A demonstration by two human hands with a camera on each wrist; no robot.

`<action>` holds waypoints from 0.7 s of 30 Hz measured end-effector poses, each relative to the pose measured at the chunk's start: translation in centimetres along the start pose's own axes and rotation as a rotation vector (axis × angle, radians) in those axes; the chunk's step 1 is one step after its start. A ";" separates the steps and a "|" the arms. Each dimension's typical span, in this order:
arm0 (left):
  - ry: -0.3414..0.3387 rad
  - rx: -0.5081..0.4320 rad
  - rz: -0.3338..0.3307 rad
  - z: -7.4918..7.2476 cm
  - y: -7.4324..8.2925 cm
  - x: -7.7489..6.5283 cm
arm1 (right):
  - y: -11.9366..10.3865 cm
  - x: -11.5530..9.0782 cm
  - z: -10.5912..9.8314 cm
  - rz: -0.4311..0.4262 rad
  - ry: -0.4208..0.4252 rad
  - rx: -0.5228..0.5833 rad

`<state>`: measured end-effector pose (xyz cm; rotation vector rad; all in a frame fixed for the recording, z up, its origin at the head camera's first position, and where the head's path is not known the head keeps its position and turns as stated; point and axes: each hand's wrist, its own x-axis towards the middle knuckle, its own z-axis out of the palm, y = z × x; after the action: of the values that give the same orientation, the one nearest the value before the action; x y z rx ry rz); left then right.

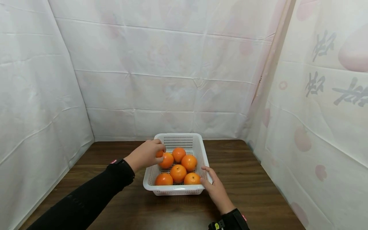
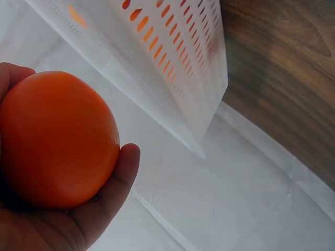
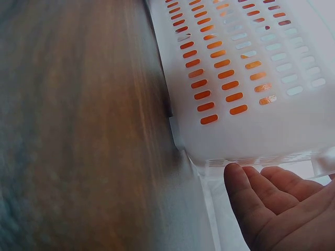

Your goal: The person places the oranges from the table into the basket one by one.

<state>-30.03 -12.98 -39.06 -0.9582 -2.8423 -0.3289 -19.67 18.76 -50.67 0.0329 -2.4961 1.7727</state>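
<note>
A white plastic basket with slotted walls holds several oranges. Above its left rim, my left hand grips an orange; in the left wrist view thumb and fingers curl around the fruit, beside the basket wall. At the front right corner, my right hand holds the basket by the rim. From the right wrist, its fingers are seen against the basket's outer edge, and orange fruit shows through the slots. The right thumb's full hold is partly hidden.
The basket stands on a dark brown wooden table, towards its far side. White printed cloth hangs behind the table and along both sides. Black sleeves cover both forearms, with straps at the wrists.
</note>
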 end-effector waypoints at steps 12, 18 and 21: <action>-0.018 0.011 0.029 1.3 0.0 0.2 | 0.0 0.0 0.0 0.006 -0.002 0.001; -0.029 0.014 0.048 1.9 -0.2 0.3 | -0.1 -0.1 0.0 0.009 0.000 0.000; -0.035 0.024 0.047 2.0 -0.3 0.4 | 0.0 0.0 0.0 0.003 0.001 0.000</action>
<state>-30.57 -12.48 -40.96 -1.0342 -2.8430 -0.2748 -19.65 18.72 -50.70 0.0290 -2.4972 1.7732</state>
